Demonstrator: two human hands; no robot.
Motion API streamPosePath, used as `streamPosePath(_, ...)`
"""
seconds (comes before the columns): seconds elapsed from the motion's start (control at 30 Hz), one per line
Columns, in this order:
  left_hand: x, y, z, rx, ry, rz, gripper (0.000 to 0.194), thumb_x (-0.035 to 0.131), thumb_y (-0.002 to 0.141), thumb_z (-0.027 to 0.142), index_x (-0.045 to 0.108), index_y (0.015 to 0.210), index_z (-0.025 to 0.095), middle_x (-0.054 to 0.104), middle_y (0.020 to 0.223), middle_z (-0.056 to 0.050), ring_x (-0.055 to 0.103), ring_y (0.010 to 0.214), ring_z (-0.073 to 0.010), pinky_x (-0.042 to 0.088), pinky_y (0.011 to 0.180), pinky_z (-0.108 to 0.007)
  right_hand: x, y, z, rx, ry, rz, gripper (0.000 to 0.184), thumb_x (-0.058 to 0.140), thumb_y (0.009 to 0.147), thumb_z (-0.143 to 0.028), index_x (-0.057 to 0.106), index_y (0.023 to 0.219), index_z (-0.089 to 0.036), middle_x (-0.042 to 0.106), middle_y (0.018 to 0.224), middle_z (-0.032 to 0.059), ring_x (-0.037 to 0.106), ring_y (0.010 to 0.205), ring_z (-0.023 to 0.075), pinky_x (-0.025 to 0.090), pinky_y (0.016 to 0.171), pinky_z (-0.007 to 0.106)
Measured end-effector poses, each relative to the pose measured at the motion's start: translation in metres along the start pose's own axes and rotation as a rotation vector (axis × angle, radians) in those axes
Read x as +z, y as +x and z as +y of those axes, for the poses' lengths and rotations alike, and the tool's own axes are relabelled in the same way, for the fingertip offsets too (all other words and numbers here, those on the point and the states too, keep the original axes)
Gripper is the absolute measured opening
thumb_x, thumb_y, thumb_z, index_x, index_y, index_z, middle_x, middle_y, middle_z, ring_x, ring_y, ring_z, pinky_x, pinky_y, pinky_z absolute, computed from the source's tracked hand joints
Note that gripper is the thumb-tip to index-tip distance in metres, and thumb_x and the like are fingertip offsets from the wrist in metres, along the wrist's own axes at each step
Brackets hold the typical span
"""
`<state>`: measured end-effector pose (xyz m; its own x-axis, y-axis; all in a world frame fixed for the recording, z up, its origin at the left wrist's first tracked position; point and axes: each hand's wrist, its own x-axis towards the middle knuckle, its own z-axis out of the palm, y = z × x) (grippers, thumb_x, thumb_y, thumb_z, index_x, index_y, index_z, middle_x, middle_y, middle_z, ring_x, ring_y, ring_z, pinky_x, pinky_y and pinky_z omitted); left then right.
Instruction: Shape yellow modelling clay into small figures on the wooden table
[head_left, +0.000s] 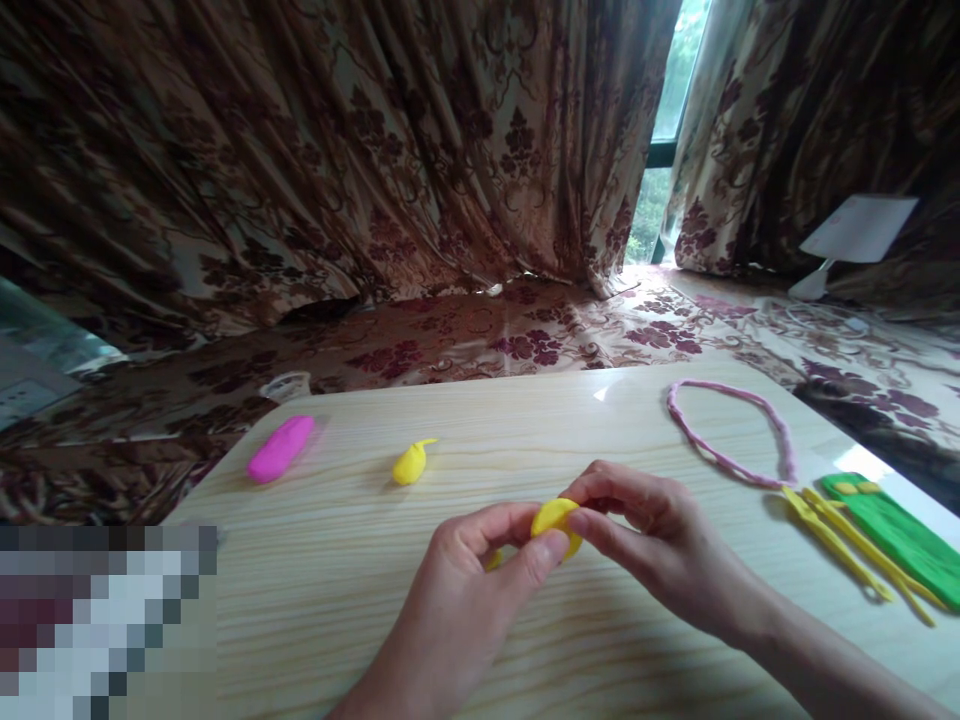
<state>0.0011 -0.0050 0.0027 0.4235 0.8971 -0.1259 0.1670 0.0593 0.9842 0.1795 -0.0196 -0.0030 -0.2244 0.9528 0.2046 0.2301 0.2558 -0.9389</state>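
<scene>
A flat, rounded piece of yellow modelling clay (553,516) is pinched between both hands above the table. My left hand (487,570) grips it from the left, thumb on the near face. From the right, my right hand (652,535) holds its edge between thumb and fingers. A bit of yellow shows beneath the left fingers; I cannot tell whether it belongs to the same piece. Farther back lies a yellow clay lump (409,464) with a thin pulled-out tip. To its left rests a pink clay block (281,449).
On the right lie a pink twisted clay loop (750,393), yellow modelling tools (840,550) and a green clay slab (900,540) with small yellow pieces on it. The wooden table (360,600) ends before a patterned cloth. A white lamp (859,230) stands back right.
</scene>
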Motion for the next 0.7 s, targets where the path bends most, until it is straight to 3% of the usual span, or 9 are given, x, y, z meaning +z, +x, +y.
streamPosePath(0.1,0.001,-0.001,-0.003,0.016,0.081,0.050,0.024,0.058,0.082,0.032,0.070,0.101,0.023,0.072,0.085,-0.001,0.062,0.082,-0.0179,0.046,0.075,-0.026,0.002,-0.001,0.000,0.040,0.015,-0.013,0.017,0.054,0.088,-0.029,0.064,0.086,-0.015,0.064,0.079,0.0037,0.059,0.075,0.0154,0.047,0.066,0.027)
streamPosePath(0.27,-0.004,0.000,-0.003,0.097,0.206,0.036,0.022,0.053,0.086,0.031,0.071,0.096,0.023,0.071,0.083,0.000,0.062,0.079,-0.0173,0.047,0.073,-0.027,0.001,0.000,0.007,0.091,0.077,0.010,0.018,0.058,0.084,-0.032,0.061,0.094,-0.017,0.065,0.086,0.0041,0.059,0.077,0.0157,0.049,0.066,0.027)
streamPosePath(0.33,-0.011,0.002,-0.002,0.183,0.288,0.128,0.020,0.054,0.085,0.031,0.071,0.092,0.023,0.070,0.087,0.000,0.062,0.084,-0.0176,0.046,0.077,-0.027,-0.001,0.001,0.011,0.106,0.049,0.002,0.017,0.059,0.083,-0.032,0.060,0.090,-0.016,0.064,0.081,0.0030,0.059,0.072,0.0142,0.047,0.061,0.025)
streamPosePath(0.43,-0.021,0.007,-0.003,0.262,0.347,0.313,0.020,0.054,0.085,0.032,0.068,0.095,0.023,0.069,0.095,0.000,0.061,0.092,-0.0177,0.045,0.084,-0.028,-0.003,0.002,0.018,0.154,-0.128,-0.105,0.015,0.057,0.084,-0.029,0.063,0.082,-0.016,0.064,0.071,0.0012,0.056,0.062,0.0123,0.043,0.054,0.023)
streamPosePath(0.53,-0.029,0.011,-0.008,0.250,0.300,0.363,0.022,0.051,0.086,0.036,0.066,0.097,0.023,0.068,0.095,0.000,0.062,0.090,-0.0174,0.046,0.084,-0.030,-0.003,-0.001,0.024,0.116,-0.398,-0.135,0.015,0.055,0.085,-0.025,0.067,0.079,-0.018,0.064,0.071,0.0016,0.055,0.061,0.0130,0.043,0.056,0.025)
streamPosePath(0.63,-0.034,0.013,-0.012,0.272,0.282,0.391,0.025,0.050,0.086,0.037,0.066,0.097,0.021,0.067,0.092,-0.001,0.061,0.088,-0.0179,0.046,0.084,-0.031,-0.004,-0.001,0.023,0.010,-0.585,-0.093,0.019,0.052,0.087,-0.024,0.069,0.082,-0.019,0.063,0.080,0.0043,0.057,0.069,0.0157,0.045,0.064,0.029)
streamPosePath(0.7,-0.038,0.013,-0.011,0.311,0.263,0.447,0.027,0.048,0.087,0.037,0.066,0.098,0.020,0.066,0.088,-0.002,0.061,0.088,-0.0178,0.045,0.083,-0.030,-0.002,0.006,0.016,-0.067,-0.634,0.019,0.020,0.048,0.090,-0.025,0.067,0.094,-0.019,0.062,0.091,0.0068,0.058,0.081,0.0186,0.045,0.073,0.032)
